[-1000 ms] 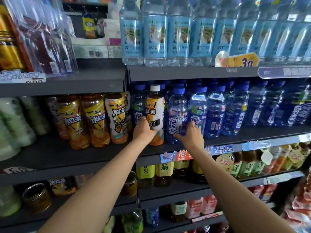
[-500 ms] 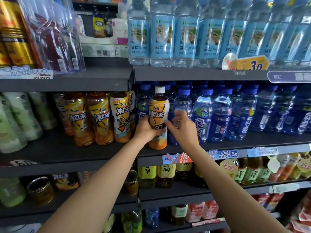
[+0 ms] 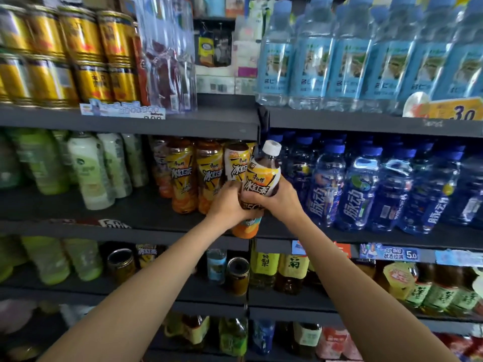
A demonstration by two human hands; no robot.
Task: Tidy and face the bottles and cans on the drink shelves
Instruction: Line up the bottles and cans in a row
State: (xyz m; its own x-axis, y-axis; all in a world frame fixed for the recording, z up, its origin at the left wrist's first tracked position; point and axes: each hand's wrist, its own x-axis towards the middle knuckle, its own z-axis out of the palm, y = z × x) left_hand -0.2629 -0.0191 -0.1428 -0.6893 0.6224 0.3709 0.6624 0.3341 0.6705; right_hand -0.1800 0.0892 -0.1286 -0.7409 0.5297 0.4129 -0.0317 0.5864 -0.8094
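An iced tea bottle (image 3: 261,178) with an orange and yellow label and a white cap is held in the air in front of the middle shelf, tilted slightly to the right. My left hand (image 3: 226,207) grips its lower half from the left. From the right, my right hand (image 3: 283,202) wraps the same bottle. Its label faces me. Just behind it to the left stands a row of matching iced tea bottles (image 3: 209,173). Blue sports drink bottles (image 3: 355,189) fill the middle shelf to the right.
Gold cans (image 3: 86,56) and a clear plastic pack (image 3: 167,56) sit on the top left shelf, water bottles (image 3: 347,56) on the top right. Pale green bottles (image 3: 91,168) stand at middle left. Tea bottles and jars (image 3: 237,275) fill the lower shelves. Price tags (image 3: 389,253) line the shelf edges.
The iced tea bottle has been lifted off the shelf among the blue bottles and carried left toward the matching row. My right hand has closed onto it. The camera moved closer.
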